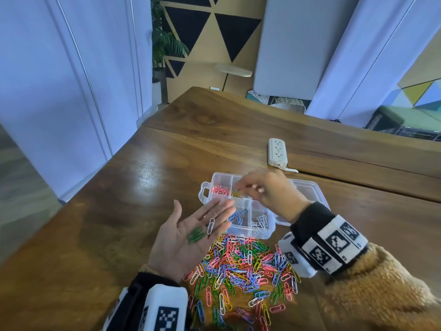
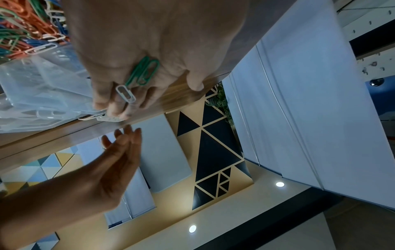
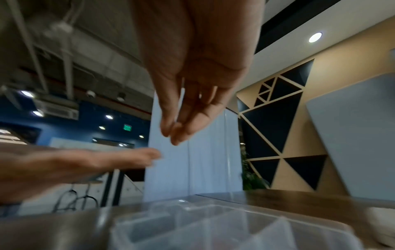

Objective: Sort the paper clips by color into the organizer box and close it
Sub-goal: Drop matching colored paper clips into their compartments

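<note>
My left hand [image 1: 202, 218] lies flat, palm up, beside the clear organizer box [image 1: 205, 192]. A few green clips [image 1: 195, 235] and one white clip [image 1: 211, 225] rest on it, the green clips [image 2: 145, 71] on the palm and the white clip [image 2: 126, 93] on the fingers. My right hand [image 1: 241, 187] hovers over the box's far compartments, above the yellow clips [image 1: 236, 193]. Its fingers are nearly straight with tips close together [image 3: 172, 134], and no clip shows between them. Pink clips [image 1: 220, 189], blue clips [image 1: 236, 217] and white clips [image 1: 261, 222] fill other compartments.
A big pile of mixed clips [image 1: 243, 266] lies on the wooden table [image 1: 143, 187] just in front of the box. The box's lid [image 1: 307, 187] lies open to the right. A white power strip [image 1: 276, 151] sits behind the box.
</note>
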